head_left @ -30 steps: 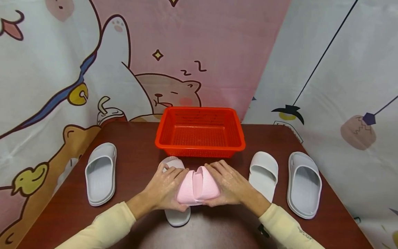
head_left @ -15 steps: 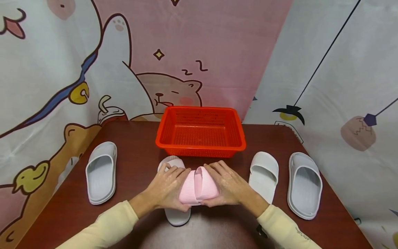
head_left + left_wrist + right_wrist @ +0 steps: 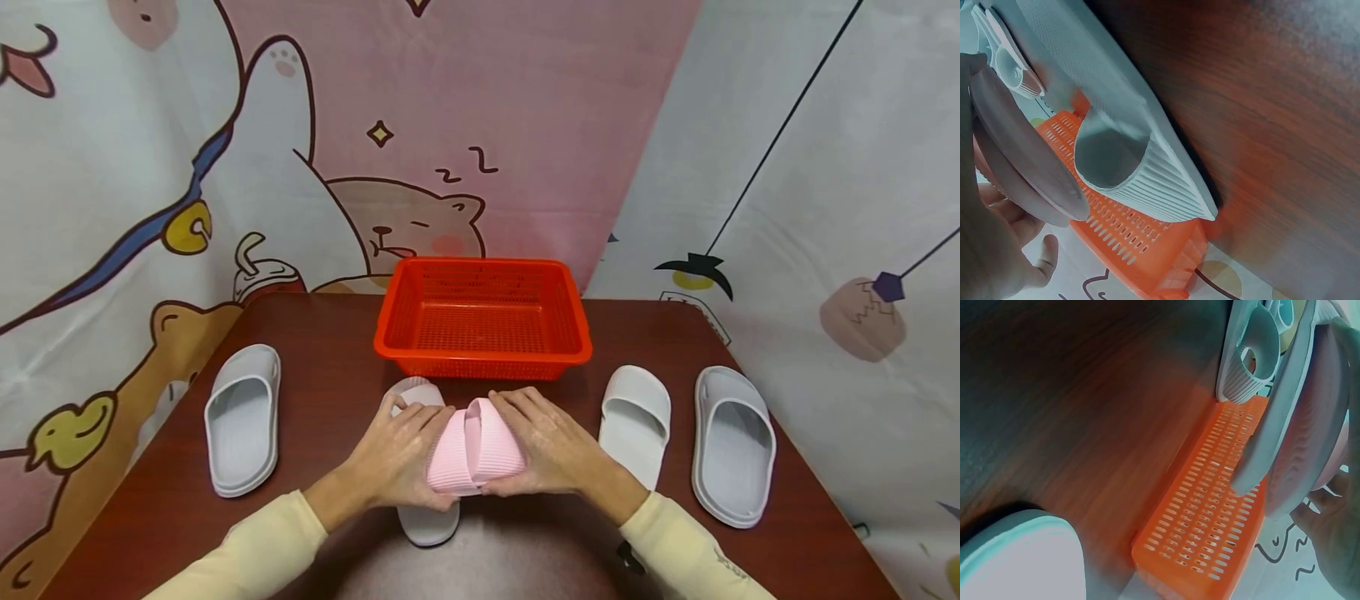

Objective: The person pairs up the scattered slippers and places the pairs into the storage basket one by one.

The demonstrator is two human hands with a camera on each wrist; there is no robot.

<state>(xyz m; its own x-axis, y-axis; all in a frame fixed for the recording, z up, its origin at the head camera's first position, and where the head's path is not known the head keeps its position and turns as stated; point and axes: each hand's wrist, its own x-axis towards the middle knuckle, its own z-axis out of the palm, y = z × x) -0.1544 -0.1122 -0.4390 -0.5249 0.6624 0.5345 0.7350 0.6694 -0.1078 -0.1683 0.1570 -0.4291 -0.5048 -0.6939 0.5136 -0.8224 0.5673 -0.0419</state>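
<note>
Two pink ribbed slippers [image 3: 497, 446] are held face to face between my hands, above the table. My left hand [image 3: 401, 454] grips them from the left, thumb below and fingers on top. From the right side, my right hand [image 3: 551, 446] grips them the same way. Their soles [image 3: 1029, 150] show edge-on in the left wrist view. Below my left hand lies a white slipper [image 3: 429, 525], partly hidden by that hand. Another white slipper [image 3: 636, 417] lies beside my right forearm, which hides part of its heel end.
A red perforated basket [image 3: 483, 367] stands at the back middle of the brown table [image 3: 330, 350]. One light grey slipper [image 3: 243, 433] lies near the left edge, another [image 3: 735, 458] near the right. A cartoon-printed cloth [image 3: 525, 125] hangs behind the table.
Both hands keep their grip and barely move. The pink slippers' straps sit slightly closer together, and the right hand has shifted a little to the left.
</note>
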